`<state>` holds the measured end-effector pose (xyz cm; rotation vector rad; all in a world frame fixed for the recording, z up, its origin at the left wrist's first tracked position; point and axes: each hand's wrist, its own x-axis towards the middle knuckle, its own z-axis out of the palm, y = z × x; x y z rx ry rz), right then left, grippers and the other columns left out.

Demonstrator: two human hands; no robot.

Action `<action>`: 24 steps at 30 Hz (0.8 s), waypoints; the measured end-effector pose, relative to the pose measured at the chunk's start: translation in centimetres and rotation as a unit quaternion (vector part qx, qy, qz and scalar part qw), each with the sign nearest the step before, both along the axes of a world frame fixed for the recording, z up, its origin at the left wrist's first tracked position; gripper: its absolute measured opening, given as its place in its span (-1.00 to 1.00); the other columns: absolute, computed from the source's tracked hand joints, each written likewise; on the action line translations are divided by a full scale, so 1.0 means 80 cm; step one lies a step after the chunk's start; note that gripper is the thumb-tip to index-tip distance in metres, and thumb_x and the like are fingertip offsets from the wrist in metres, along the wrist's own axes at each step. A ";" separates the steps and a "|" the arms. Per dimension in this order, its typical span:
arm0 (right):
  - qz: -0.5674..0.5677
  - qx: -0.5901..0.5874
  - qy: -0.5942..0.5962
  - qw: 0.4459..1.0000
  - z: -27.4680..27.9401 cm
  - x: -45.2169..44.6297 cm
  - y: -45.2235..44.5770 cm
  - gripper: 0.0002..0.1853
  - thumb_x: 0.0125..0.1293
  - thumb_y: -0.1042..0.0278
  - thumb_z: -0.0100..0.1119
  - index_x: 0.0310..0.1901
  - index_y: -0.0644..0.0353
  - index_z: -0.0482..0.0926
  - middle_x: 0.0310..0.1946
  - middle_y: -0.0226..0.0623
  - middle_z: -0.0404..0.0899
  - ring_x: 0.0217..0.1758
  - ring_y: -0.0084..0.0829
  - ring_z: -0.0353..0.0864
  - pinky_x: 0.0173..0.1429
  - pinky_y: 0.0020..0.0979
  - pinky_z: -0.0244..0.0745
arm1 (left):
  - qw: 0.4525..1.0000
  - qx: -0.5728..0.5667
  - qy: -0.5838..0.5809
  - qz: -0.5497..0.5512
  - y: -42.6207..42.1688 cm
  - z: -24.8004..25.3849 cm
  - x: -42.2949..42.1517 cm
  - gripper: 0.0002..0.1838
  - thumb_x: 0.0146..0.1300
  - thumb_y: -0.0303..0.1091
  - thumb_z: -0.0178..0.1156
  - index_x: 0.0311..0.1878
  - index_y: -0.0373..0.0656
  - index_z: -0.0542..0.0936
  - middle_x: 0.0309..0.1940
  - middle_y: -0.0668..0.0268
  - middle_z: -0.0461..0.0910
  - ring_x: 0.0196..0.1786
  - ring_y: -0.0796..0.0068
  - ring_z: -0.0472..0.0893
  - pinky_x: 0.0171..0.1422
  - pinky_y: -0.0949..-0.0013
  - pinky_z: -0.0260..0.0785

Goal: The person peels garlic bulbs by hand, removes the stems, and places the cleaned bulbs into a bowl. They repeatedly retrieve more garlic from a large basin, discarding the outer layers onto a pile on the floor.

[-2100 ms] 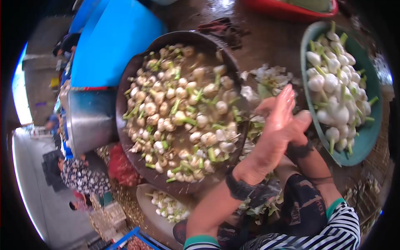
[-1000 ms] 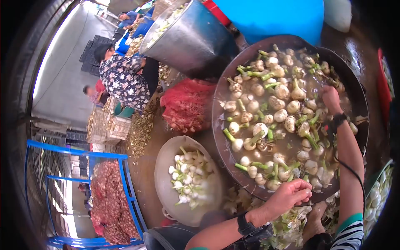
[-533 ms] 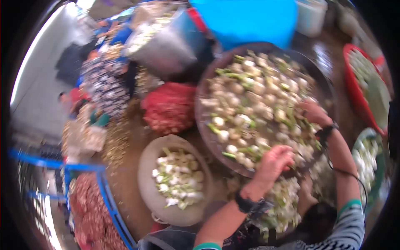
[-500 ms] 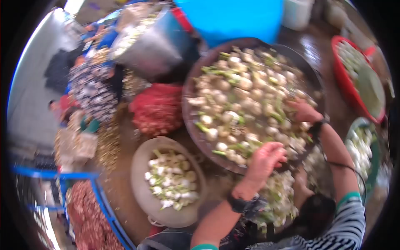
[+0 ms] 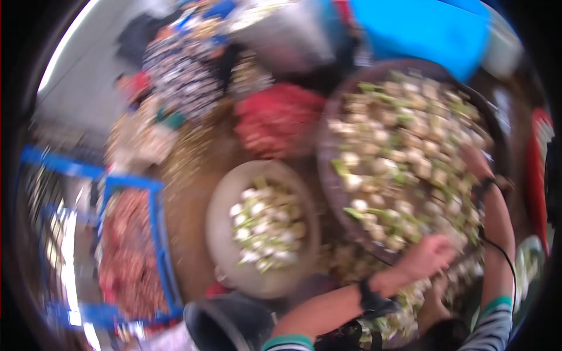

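Observation:
A wide dark basin (image 5: 329, 169) holds many pale onion-like bulbs (image 5: 421, 161) with green sprouts, in murky water. My right hand (image 5: 477, 162) reaches into its right side; the blurred fingers are partly hidden among the bulbs. Over the basin's near rim is my left hand (image 5: 428, 255), its fingers curled closed. A pale, smeared shape lies at those fingertips, and whether it is held is too blurred to make out. Left of the basin stands a grey metal pan (image 5: 219, 243) with cleaner white bulbs (image 5: 263, 228) and green sprouts inside.
A red mesh sack (image 5: 278, 120) sits behind the pan. At the back are a blue tub (image 5: 421, 35) and a metal pot (image 5: 290, 38). Peelings (image 5: 404, 298) lie near my feet. A red basket (image 5: 537, 175) stands at right, a blue-framed bin (image 5: 158, 245) at left.
The view has swung left, so everything sits farther right. My left hand's fingers, extended before, are now curled near the basin rim. The right hand stays among the bulbs.

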<state>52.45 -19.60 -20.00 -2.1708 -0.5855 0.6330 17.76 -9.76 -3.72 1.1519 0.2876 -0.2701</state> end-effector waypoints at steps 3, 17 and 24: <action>0.090 -0.187 -0.171 0.963 -0.132 0.091 -0.018 -0.73 0.28 0.30 -0.06 -0.13 0.32 0.50 -0.27 0.04 0.54 -0.14 -0.19 0.54 -0.06 -0.18 0.39 | 0.999 0.003 -0.006 0.042 0.001 0.010 0.008 -0.87 0.24 -0.43 0.09 -0.24 -0.30 0.50 -0.50 0.39 0.51 -0.47 0.67 0.47 -0.36 0.52 0.37; 0.140 0.242 0.004 0.960 0.187 -0.182 0.045 -0.69 0.04 0.27 0.15 -0.20 0.25 0.50 -0.23 -0.37 0.48 -0.12 -0.50 0.46 0.01 -0.47 0.36 | 0.970 0.079 -0.007 0.231 0.018 -0.004 0.018 -0.62 0.18 -0.30 0.17 -0.05 -0.38 0.40 -0.26 0.20 0.53 -0.24 0.50 0.53 -0.12 0.43 0.40; 0.039 0.463 0.096 0.880 0.206 -0.320 0.051 -0.52 0.25 0.01 0.12 -0.03 0.32 0.49 0.03 -0.27 0.47 0.11 -0.38 0.43 0.26 -0.31 0.24 | 0.931 -0.233 -0.035 0.277 0.055 0.006 0.013 -0.56 0.10 -0.18 0.28 0.01 -0.14 0.41 -0.25 0.29 0.56 -0.24 0.50 0.59 -0.25 0.32 0.48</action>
